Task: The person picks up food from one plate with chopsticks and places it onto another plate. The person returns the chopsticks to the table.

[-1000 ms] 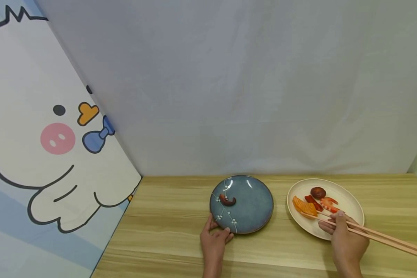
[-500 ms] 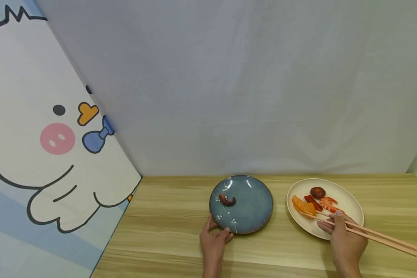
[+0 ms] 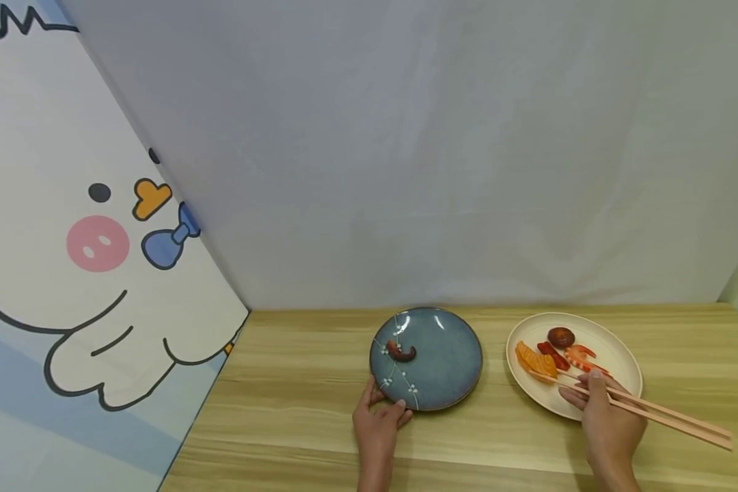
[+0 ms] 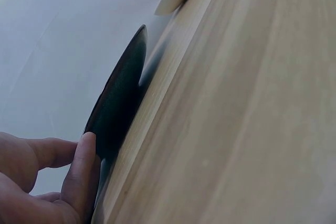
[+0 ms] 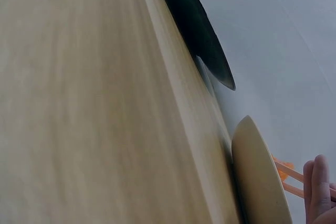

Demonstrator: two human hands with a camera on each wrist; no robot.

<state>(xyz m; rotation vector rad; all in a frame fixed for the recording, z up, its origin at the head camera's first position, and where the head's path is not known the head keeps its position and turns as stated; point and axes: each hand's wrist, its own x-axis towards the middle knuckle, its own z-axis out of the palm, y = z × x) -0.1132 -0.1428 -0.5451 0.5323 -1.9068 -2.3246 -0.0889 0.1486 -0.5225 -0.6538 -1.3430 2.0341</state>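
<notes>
My left hand (image 3: pixel 378 427) holds the near left rim of a blue-grey plate (image 3: pixel 449 369) with a white blossom pattern. On that plate lies a curved dark red-brown food piece (image 3: pixel 401 352). In my right hand (image 3: pixel 611 424) are two wooden chopsticks (image 3: pixel 670 415), their tips at the lower edge of an orange slice with pale stripes like salmon (image 3: pixel 535 361). The slice rests on the left of a cream plate (image 3: pixel 618 345), close to a red piece (image 3: pixel 553 355), a shrimp (image 3: pixel 581 359) and a round brown piece (image 3: pixel 561 337). The right wrist view shows the chopsticks reaching over the cream plate's rim (image 5: pixel 257 177).
Both plates stand near the back edge of a wood-grain table (image 3: pixel 295 410), with a gap between them. A pale cloth (image 3: pixel 436 171) hangs behind the table. On the left is a panel with a cartoon figure (image 3: pixel 49 137).
My right hand and the chopsticks have shifted slightly left, with the tips staying at the orange slice. The left hand keeps its place on the blue-grey plate. The head view has moved a little.
</notes>
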